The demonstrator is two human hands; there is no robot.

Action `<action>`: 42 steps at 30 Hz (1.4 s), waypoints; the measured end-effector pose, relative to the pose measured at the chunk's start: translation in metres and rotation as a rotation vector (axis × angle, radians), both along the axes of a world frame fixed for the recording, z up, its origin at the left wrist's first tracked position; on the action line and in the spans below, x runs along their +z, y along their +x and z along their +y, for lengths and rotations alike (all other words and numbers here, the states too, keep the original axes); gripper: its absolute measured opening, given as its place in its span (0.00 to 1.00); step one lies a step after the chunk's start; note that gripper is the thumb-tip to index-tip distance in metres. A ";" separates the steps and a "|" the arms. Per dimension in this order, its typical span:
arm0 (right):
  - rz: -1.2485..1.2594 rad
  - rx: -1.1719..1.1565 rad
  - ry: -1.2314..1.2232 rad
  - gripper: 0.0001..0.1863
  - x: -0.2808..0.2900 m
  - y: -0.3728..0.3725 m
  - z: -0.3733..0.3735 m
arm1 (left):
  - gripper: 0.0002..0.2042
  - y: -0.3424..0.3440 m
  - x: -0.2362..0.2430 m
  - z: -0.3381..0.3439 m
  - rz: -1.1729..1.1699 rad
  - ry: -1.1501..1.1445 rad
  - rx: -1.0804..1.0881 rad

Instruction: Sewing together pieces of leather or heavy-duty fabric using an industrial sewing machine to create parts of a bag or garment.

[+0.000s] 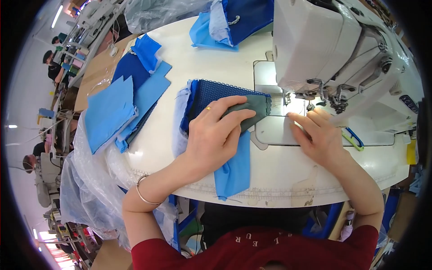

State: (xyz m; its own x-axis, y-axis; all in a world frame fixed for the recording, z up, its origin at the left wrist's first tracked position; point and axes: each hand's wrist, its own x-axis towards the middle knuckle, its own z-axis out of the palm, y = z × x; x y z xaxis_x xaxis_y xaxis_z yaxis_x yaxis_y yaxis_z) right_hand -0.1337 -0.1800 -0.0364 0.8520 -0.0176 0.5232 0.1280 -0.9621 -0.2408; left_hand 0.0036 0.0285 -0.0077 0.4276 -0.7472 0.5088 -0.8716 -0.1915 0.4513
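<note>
Head view: blue mesh-faced fabric bundle [216, 90] lay on worktop [279, 180], just left of sewing machine [315, 49]. Left hand [215, 132] rested with fingers bent over grey-green patch [255, 107] at bundle's end nearest sewing machine; pinching or only pressing, could not tell. Right hand [318, 135] half curled, fingertips near sewing machine's lit needle area; any grip could not be told. Light-blue cut pieces [110, 112] lay well left of sewing machine.

Crumpled clear plastic sheeting [85, 198] hung at the left of the tabletop [180, 51]; beyond, a black-clad co-worker [55, 71] sat and a fluorescent tube [57, 16] glowed.
</note>
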 end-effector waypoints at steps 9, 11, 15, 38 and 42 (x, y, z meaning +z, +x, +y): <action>-0.062 0.030 -0.040 0.09 0.005 0.005 0.006 | 0.10 0.000 0.035 0.018 0.052 -0.313 0.038; -0.084 0.037 -0.048 0.09 0.005 0.004 0.006 | 0.10 -0.003 0.044 0.027 0.015 -0.407 0.034; -0.121 0.018 -0.084 0.06 0.003 -0.001 0.005 | 0.14 -0.021 0.046 0.049 -0.356 -0.387 0.005; 0.559 0.442 1.196 0.21 0.079 -0.039 0.102 | 0.26 -0.075 0.075 0.080 0.002 0.253 -0.079; 0.615 0.420 1.186 0.21 0.091 -0.043 0.101 | 0.14 -0.070 0.074 0.083 0.520 0.258 -0.090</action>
